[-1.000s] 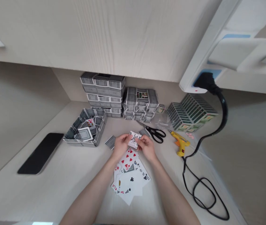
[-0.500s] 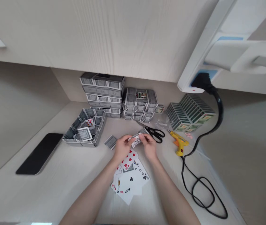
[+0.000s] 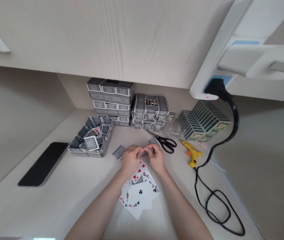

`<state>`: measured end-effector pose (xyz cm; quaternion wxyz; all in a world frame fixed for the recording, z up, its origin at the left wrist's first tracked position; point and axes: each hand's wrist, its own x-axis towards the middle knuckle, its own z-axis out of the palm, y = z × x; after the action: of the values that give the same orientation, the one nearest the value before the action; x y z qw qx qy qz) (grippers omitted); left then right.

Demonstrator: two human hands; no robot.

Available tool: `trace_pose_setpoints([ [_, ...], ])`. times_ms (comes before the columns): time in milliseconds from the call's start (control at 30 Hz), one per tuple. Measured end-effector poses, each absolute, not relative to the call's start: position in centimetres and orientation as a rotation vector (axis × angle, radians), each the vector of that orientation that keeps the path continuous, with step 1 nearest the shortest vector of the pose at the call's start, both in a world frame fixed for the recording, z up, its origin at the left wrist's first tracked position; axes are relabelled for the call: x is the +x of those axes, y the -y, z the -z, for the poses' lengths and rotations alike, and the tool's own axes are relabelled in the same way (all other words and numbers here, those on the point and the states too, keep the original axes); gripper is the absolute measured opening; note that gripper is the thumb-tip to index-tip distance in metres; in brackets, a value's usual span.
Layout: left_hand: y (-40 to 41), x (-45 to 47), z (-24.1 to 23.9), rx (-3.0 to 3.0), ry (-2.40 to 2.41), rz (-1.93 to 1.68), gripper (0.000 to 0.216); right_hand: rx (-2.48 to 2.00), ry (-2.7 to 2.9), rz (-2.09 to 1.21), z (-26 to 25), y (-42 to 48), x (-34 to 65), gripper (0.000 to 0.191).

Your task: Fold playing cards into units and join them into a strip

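My left hand (image 3: 131, 158) and my right hand (image 3: 156, 158) meet at the middle of the table, fingertips pinched on one playing card (image 3: 144, 151). Little of that card shows, since the fingers cover most of it. Below them a spread pile of playing cards (image 3: 142, 195) lies mostly face up. A patterned card (image 3: 118, 152) rests face down left of my left hand. Another card (image 3: 154, 141) lies just beyond my right hand, close to black-handled scissors (image 3: 168, 144).
A card-built tray (image 3: 99, 153) holding loose cards sits at left, near a black phone (image 3: 43, 164). Card-built boxes (image 3: 111, 98) and card decks (image 3: 207, 118) stand at the back. The yellow glue gun (image 3: 193, 154) trails a black cord (image 3: 209, 190) on the right.
My fingers have closed in over the card, which has tilted so that its printed face is now mostly out of sight. The pile and tools have stayed put.
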<state>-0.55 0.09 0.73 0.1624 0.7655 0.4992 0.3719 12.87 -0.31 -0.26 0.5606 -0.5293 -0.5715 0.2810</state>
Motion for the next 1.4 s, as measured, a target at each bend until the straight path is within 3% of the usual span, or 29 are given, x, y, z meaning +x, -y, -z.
trace_pose_setpoints([
  [367,-0.2,-0.3,-0.3,2.134,-1.483,-1.093,0.029,-1.279,1.091,-0.910,1.2,0.3,12.2,0.020],
  [700,-1.1,-0.2,-0.3,1.622,-1.316,-1.273,0.023,-0.940,0.676,-1.364,0.0,-0.6,12.8,0.023],
  [867,-1.0,-0.3,-0.2,1.693,-1.389,-1.266,0.019,-0.843,0.691,-1.652,-0.5,-0.4,13.0,0.017],
  [1167,-1.2,-0.6,0.0,1.800,-1.510,-1.369,0.021,-0.656,0.671,-2.006,-0.9,0.1,12.5,0.024],
  [1400,-0.7,-0.5,-0.7,1.958,-1.291,-1.440,0.019,-0.524,0.480,-2.060,-0.4,-0.3,13.2,0.016],
])
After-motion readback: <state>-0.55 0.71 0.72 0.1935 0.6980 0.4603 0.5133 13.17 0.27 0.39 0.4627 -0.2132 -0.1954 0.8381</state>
